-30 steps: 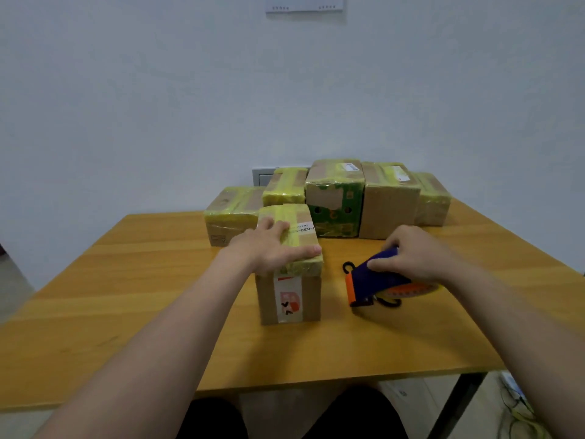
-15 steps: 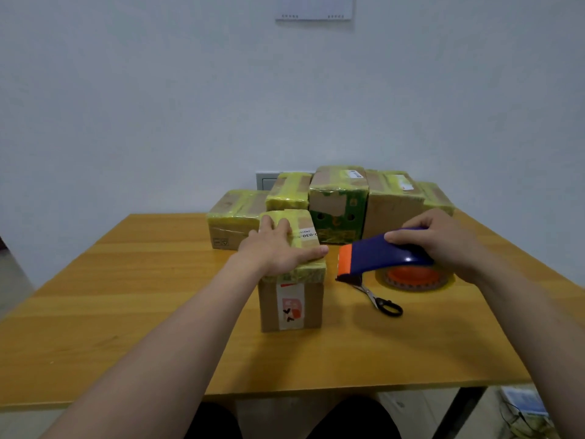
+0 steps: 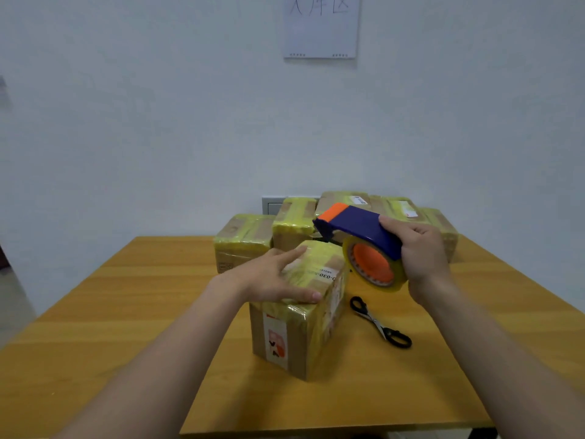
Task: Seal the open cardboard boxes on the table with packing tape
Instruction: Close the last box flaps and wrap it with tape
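Note:
A small cardboard box (image 3: 300,337) wrapped in yellowish tape stands on the wooden table (image 3: 126,327), turned corner-on to me. My left hand (image 3: 272,278) rests flat on its top with the fingers spread. In the air just right of the box, my right hand (image 3: 418,251) grips a blue and orange tape dispenser (image 3: 357,228) that carries a roll of clear tape (image 3: 376,267). The dispenser's orange front end points left, above the box's far corner.
Several taped boxes (image 3: 243,242) are lined up along the table's back edge by the wall. Black-handled scissors (image 3: 380,323) lie on the table right of the front box. A paper sheet (image 3: 321,25) hangs on the wall.
My right hand lifted the tape dispenser off the table and brought it up and left toward the box. The box under my left hand turned corner-on. The scissors came into view.

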`<action>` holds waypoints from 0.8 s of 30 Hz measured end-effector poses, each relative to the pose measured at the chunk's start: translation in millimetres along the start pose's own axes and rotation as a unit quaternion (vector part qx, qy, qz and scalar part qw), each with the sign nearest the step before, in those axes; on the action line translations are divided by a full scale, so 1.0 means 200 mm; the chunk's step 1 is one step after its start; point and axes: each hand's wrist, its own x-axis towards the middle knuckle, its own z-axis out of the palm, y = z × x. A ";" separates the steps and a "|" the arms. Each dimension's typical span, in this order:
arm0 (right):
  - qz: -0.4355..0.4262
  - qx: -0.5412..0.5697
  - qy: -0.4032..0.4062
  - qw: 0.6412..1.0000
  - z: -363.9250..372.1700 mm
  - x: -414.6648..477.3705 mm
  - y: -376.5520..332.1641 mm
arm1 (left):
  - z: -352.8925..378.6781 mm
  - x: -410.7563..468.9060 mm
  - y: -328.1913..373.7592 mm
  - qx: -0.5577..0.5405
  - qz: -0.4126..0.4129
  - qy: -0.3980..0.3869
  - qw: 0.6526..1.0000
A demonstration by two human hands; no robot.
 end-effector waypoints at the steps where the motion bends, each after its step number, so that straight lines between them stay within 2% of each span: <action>1: 0.010 0.015 0.006 1.000 0.03 0.00 0.00 | 0.01 -0.01 0.03 0.017 -0.030 0.001 0.999; 4: 0.055 0.064 0.019 0.996 0.11 0.02 0.02 | 0.09 -0.02 0.11 0.093 -0.068 0.024 0.993; 7: 0.089 0.097 0.021 0.991 0.18 0.04 0.01 | 0.13 -0.02 0.10 0.122 -0.050 0.057 0.990; 12: 0.106 0.116 0.013 0.987 0.29 0.06 0.01 | 0.00 -0.05 -0.04 0.108 0.027 -0.012 0.994; 15: 0.107 0.133 0.021 0.985 0.39 0.07 0.02 | 0.01 -0.06 -0.06 0.084 0.045 -0.011 0.995; 17: 0.099 0.129 0.033 0.986 0.46 0.06 0.06 | 0.04 -0.05 -0.04 0.056 0.020 0.023 0.998; 21: 0.089 0.116 0.069 0.987 0.53 0.06 0.11 | 0.13 0.01 0.04 0.092 -0.029 0.081 0.992; 24: 0.079 0.127 0.079 0.986 0.55 0.06 0.15 | 0.14 0.05 0.06 0.075 -0.066 0.120 0.988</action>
